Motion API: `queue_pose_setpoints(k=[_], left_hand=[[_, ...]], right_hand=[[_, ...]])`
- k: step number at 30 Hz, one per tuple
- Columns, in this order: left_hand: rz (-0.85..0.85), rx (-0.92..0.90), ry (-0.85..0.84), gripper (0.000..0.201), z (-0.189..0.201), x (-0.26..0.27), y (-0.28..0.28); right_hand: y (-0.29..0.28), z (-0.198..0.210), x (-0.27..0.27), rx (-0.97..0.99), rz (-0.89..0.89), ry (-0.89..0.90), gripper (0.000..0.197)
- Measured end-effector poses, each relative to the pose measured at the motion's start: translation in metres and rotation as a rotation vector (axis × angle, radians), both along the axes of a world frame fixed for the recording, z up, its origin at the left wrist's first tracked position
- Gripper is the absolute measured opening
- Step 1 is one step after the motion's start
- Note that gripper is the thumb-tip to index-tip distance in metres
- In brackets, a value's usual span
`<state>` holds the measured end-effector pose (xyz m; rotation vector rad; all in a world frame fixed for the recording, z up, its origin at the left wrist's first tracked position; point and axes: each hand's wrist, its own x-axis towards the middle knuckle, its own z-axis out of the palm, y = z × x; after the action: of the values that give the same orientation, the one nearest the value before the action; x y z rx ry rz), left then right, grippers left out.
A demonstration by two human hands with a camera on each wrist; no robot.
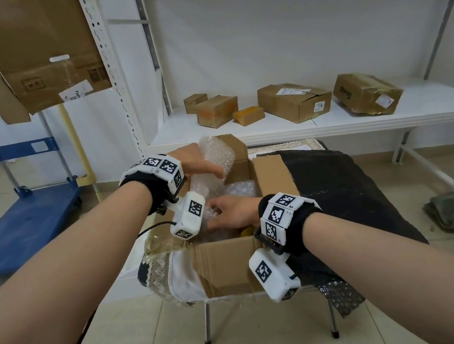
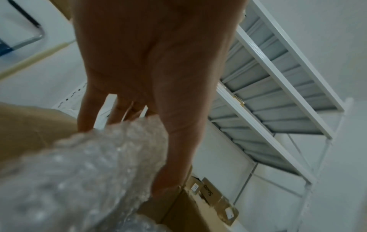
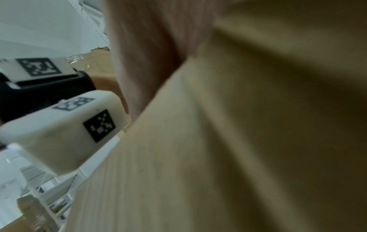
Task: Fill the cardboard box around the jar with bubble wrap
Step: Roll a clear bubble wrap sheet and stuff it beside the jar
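Both hands are in the cardboard box (image 1: 228, 261) – left hand (image 1: 198, 163) gripping bubble wrap (image 1: 213, 153) standing above the rim, right hand (image 1: 234, 211) loosely curled, pressing wrap already inside – filling about half done, jar hidden

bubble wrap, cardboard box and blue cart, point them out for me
bubble wrap (image 1: 216, 151): head view, on the upright sheet above the left hand's fingers.
cardboard box (image 1: 226, 265): head view, on its near outer wall.
blue cart (image 1: 18, 224): head view, on its flat deck.

Open brown cardboard box (image 1: 228, 258) on a stool, clear bubble wrap (image 1: 214, 156) rising above its far rim
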<state>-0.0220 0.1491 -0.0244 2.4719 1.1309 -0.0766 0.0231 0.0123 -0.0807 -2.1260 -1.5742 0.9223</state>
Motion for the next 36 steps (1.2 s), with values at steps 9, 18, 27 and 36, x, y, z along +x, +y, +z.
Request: queue_pose_setpoints(k=[9,18,27,36], left_hand=[[-0.046,0.245,0.132,0.055,-0.019,0.002,0.002],[-0.043,0.243,0.022,0.079,-0.024,0.003,0.01],[-0.155,0.241,-0.069,0.036,-0.024,0.003,0.004],[-0.093,0.18,-0.049,0.027,-0.021,0.005,0.002]], right_hand=[[-0.003,-0.008,0.004,-0.182,0.079,-0.136,0.054],[0.0,-0.012,0.007,-0.005,-0.064,0.07,0.018],[0.009,-0.026,0.008,0.04,-0.123,-0.042,0.023],[0.004,-0.027,0.013,0.097,-0.175,0.226,0.027]])
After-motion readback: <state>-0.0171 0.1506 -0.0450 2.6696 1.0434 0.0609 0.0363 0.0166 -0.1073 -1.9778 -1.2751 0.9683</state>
